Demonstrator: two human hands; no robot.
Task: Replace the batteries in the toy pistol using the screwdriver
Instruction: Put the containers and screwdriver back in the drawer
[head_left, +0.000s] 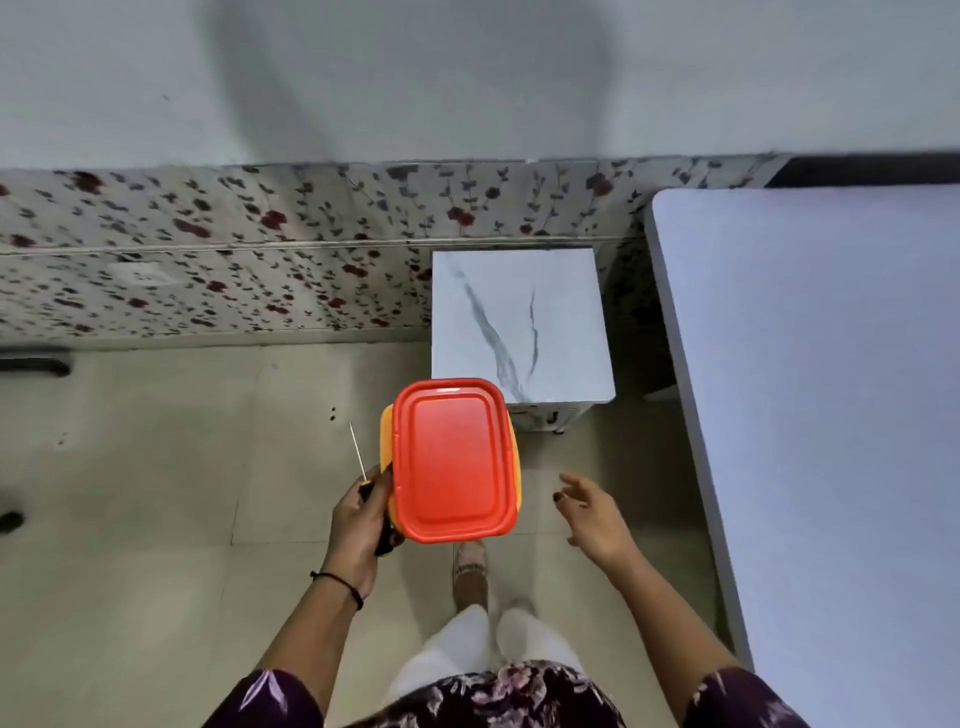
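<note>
Red-lidded box (454, 460) and screwdriver (357, 452) gripped in curled left hand (358, 525).

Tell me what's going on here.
A person stands holding a screwdriver and a red-lidded yellow box together in the left hand. The right hand is open and empty. A marble-topped stand is ahead, and a white table is to the right.

One head-worn camera looks steeply down at the floor (156, 519).
</note>
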